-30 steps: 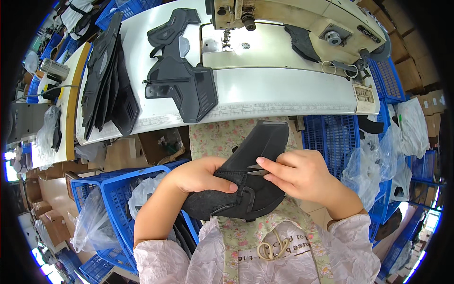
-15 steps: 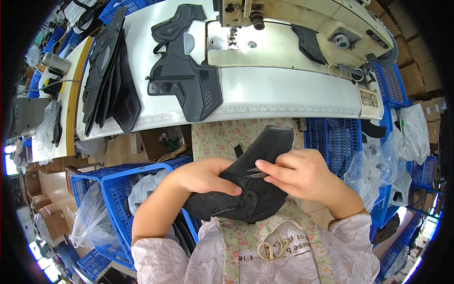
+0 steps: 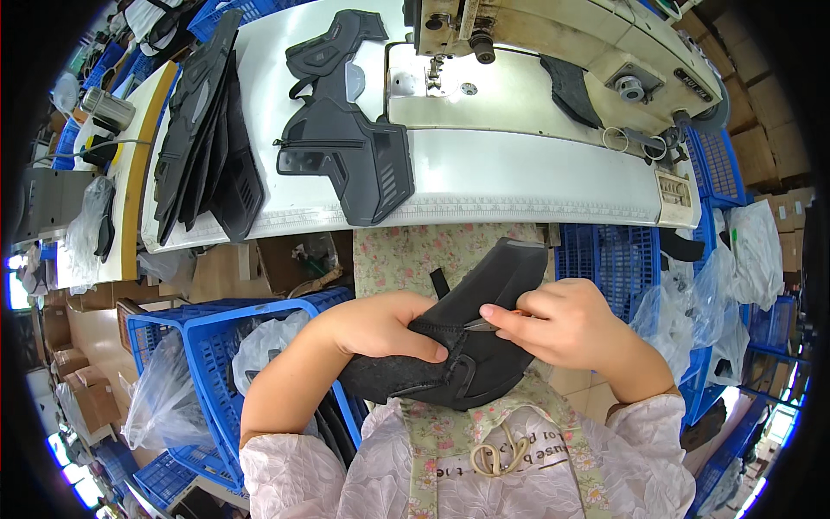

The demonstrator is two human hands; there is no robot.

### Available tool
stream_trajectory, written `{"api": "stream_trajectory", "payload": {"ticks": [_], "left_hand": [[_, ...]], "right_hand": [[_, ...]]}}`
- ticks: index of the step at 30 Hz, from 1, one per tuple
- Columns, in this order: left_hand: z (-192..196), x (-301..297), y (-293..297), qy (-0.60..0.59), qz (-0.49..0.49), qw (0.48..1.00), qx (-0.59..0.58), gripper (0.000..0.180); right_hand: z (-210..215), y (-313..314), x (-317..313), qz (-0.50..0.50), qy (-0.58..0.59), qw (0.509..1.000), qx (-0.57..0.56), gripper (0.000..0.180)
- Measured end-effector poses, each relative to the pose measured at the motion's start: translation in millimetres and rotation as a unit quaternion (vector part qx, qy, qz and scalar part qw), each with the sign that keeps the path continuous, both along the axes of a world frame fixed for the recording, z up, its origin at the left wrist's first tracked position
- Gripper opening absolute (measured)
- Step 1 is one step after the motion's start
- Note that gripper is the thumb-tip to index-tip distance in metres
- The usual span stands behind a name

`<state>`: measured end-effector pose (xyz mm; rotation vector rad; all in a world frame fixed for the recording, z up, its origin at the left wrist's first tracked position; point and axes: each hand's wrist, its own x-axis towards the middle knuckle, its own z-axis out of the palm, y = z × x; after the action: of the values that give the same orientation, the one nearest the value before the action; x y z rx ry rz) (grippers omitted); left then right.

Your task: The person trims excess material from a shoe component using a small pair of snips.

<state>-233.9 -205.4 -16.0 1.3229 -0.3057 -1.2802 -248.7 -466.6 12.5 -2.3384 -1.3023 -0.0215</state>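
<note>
Over my lap, my left hand [image 3: 385,327] grips a black sewn fabric piece [image 3: 494,281], thumb on top near a stitched seam, the other fingers hidden behind it. This piece has a long flap pointing up and right, and a strap loop [image 3: 467,374] on its lower part. Closed around small thread snips, my right hand [image 3: 566,324] is at the piece's right side. Only the pointed metal tip of the snips [image 3: 475,326] shows, lying against the fabric by the seam; the handle is mostly inside the fingers.
A sewing machine [image 3: 571,43] stands on the white table [image 3: 519,173] ahead. Left of it lie a flat dark grey panel [image 3: 350,156] and a stack of similar panels [image 3: 203,138]. Another black piece [image 3: 569,91] rests on the machine bed. Blue crates [image 3: 216,372] flank me, with plastic bags [image 3: 169,398].
The view has shifted slightly. Both hands stay on the black piece, and the tip of the snips remains by the seam, at a slightly different angle.
</note>
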Motion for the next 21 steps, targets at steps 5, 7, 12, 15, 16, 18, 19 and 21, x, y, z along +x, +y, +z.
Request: {"api": "stream_trajectory", "payload": {"ticks": [5, 7, 12, 15, 16, 18, 19, 21], "left_hand": [[-2, 0, 1, -0.001, -0.006, 1.000, -0.016, 0.026], [-5, -2, 0, -0.005, 0.001, 1.000, -0.019, 0.026], [-1, 1, -1, -0.002, -0.014, 1.000, -0.019, 0.026], [0, 1, -1, 0.005, -0.018, 1.000, -0.020, 0.026], [0, 1, -1, 0.007, -0.017, 1.000, -0.019, 0.026], [-3, 0, -1, 0.006, -0.022, 1.000, -0.022, 0.026], [-4, 0, -2, 0.006, -0.027, 0.999, -0.024, 0.027], [-5, 0, -2, 0.009, -0.026, 0.999, -0.020, 0.027]], "right_hand": [[3, 3, 1, -0.001, -0.004, 1.000, -0.008, 0.037], [1, 5, 0, -0.001, -0.009, 1.000, 0.000, 0.038], [-2, 8, -1, 0.001, -0.018, 1.000, 0.002, 0.041], [-1, 10, -1, 0.007, -0.038, 0.999, -0.011, 0.042], [0, 10, -1, 0.016, -0.050, 0.998, -0.020, 0.042], [0, 10, -1, 0.026, -0.063, 0.997, -0.029, 0.042], [1, 10, -1, 0.031, -0.074, 0.996, -0.037, 0.042], [2, 10, -2, 0.036, -0.085, 0.995, -0.046, 0.042]]}}
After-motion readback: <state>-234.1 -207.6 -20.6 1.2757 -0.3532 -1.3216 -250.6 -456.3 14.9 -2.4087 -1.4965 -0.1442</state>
